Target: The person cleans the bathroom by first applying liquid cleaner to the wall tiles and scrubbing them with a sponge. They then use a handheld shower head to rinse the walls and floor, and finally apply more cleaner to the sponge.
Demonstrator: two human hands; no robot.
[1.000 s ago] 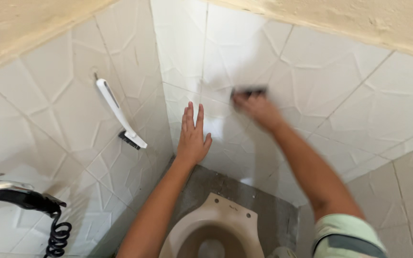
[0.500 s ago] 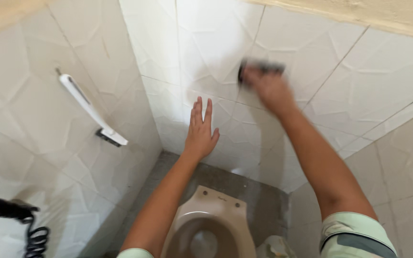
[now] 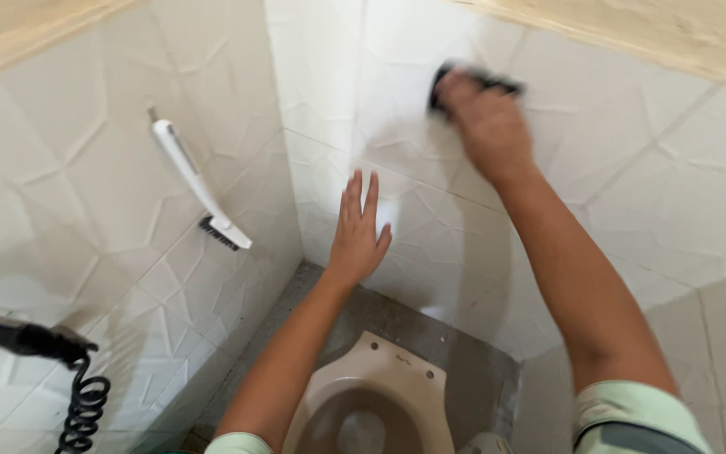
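My right hand (image 3: 487, 122) presses a dark scrubbing pad (image 3: 445, 81) against the white tiled back wall (image 3: 632, 168), high up near the beige painted band. Most of the pad is hidden under my fingers, and the hand is motion-blurred. My left hand (image 3: 358, 232) lies flat and open on the same wall lower down, fingers pointing up, close to the corner. Both forearms reach forward over a beige toilet bowl (image 3: 371, 403).
A white-handled brush (image 3: 199, 187) with dark bristles hangs on the left tiled wall. A black spray handle (image 3: 23, 338) with a coiled hose (image 3: 86, 412) sits at lower left. Grey floor (image 3: 464, 370) surrounds the toilet's back.
My right hand has moved the pad up the wall, from mid-height toward the top of the tiles. My left hand stayed flat on the wall. The view has shifted slightly.
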